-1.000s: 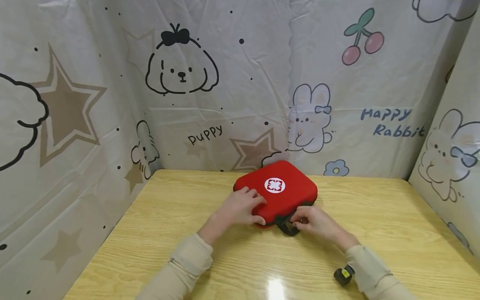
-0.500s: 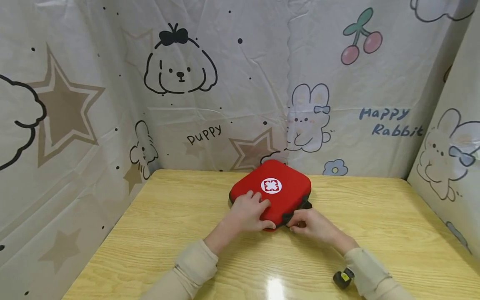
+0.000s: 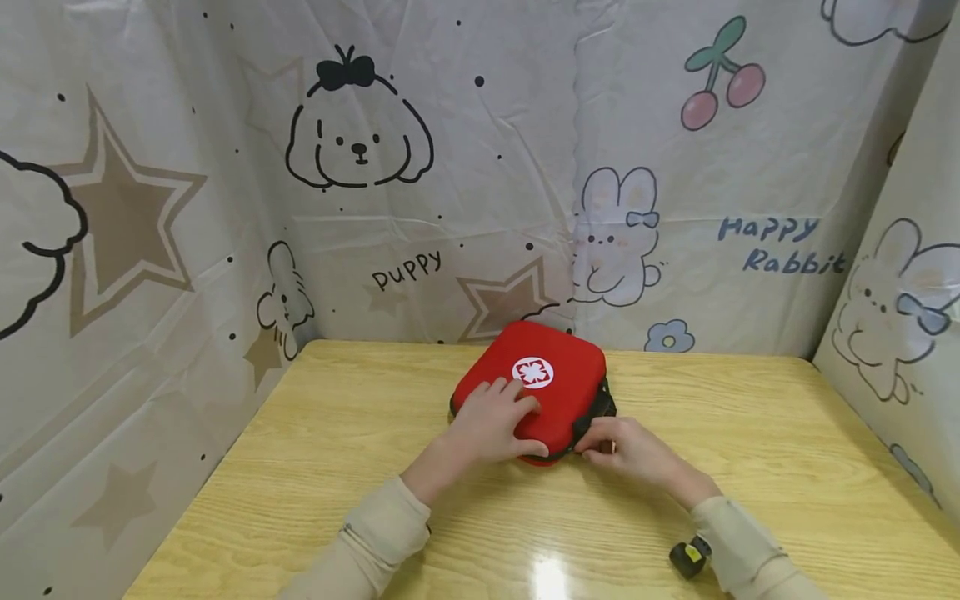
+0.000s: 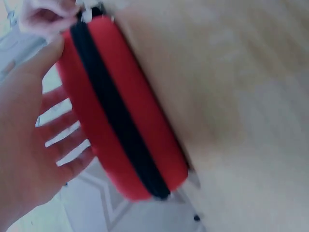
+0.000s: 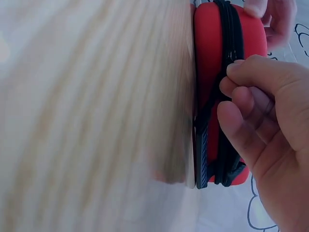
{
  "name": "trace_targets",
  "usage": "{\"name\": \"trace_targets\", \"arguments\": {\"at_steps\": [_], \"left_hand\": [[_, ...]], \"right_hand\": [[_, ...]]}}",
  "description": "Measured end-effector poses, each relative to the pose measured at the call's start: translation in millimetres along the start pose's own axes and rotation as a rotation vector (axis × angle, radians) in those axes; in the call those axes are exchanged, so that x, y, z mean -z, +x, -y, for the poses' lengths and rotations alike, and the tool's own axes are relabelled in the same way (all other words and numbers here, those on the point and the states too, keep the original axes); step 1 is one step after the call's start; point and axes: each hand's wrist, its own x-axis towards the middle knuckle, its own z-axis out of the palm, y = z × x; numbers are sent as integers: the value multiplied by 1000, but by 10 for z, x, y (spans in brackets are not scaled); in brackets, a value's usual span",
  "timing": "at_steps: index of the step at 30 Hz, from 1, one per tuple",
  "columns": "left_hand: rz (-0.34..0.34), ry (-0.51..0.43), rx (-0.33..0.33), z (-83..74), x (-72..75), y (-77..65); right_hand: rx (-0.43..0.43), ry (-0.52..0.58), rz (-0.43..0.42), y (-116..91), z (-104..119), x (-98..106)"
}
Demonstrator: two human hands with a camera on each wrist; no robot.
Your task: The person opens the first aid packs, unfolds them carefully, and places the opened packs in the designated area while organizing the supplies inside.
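A red zippered first-aid case (image 3: pixel 558 350) with a white round emblem lies on the table, turned at an angle. On its lid rests my left hand (image 3: pixel 491 423), fingers spread over the top and thumb at the near edge. My right hand (image 3: pixel 626 448) is at the near right corner. In the right wrist view, its thumb and index finger pinch the zipper pull, which their tips mostly hide. A black carry handle (image 5: pixel 202 154) hangs at that side. The black zipper band (image 4: pixel 113 106) looks closed along the side seen in the left wrist view.
A small black object with a yellow mark (image 3: pixel 688 557) is at the right wrist, by the sleeve. The wooden table (image 3: pixel 315 467) ends at a printed cloth backdrop (image 3: pixel 420 217) just behind the case, with more cloth at both sides.
The case has turned clockwise and shifted slightly left under my left hand. My right hand stays near the front corner while the handle has swung round to the right side.
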Motion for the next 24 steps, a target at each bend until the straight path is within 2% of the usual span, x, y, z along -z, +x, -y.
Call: {"name": "trace_targets", "arguments": {"at_steps": [5,9,12,17,20,24], "left_hand": [[45,-73,50,253,80,-12],[45,-70,52,335,69,-11],[34,-6,32,291,33,5],[13,118,49,171,-16,35],[11,141,61,102,-4,46],[49,139,88,0,37,59]], "right_hand": [[-19,-15,-38,-4,-59,37],[-53,-15,-27,-17,-88,60],[-60,-23,-23,-44,-96,88],[-81,-37,-27,-99,-99,132],[-78,-40,-27,-125,-102,151],[-74,-45,-17,-155,-104,173]]}}
